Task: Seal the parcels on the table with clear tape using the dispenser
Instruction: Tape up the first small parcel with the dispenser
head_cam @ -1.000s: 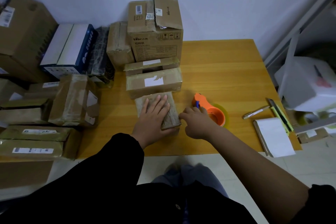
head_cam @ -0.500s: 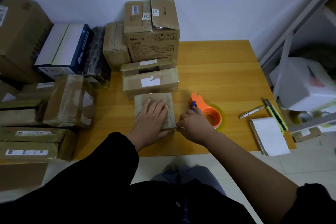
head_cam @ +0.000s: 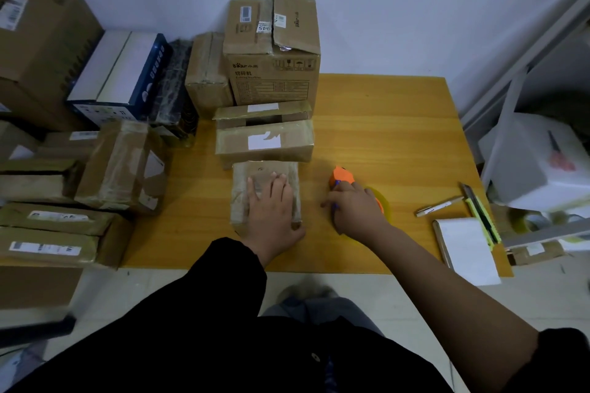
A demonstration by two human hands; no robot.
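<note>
Parcel (head_cam: 265,171) near-centre on counter (head_cam: 383,121). Left grip (head_cam: 271,207) flat on top, fingers straight, pinning it. Right grip (head_cam: 354,210) just right of parcel, fingers curled round dispenser (head_cam: 343,176). Step, judged: taking up dispenser. Next: carry left, lay tape along parcel seam.

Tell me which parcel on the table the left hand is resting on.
The small tape-wrapped parcel nearest the front edge of the table. The left hand lies flat on it; the white-labelled parcels behind it are untouched.
</note>
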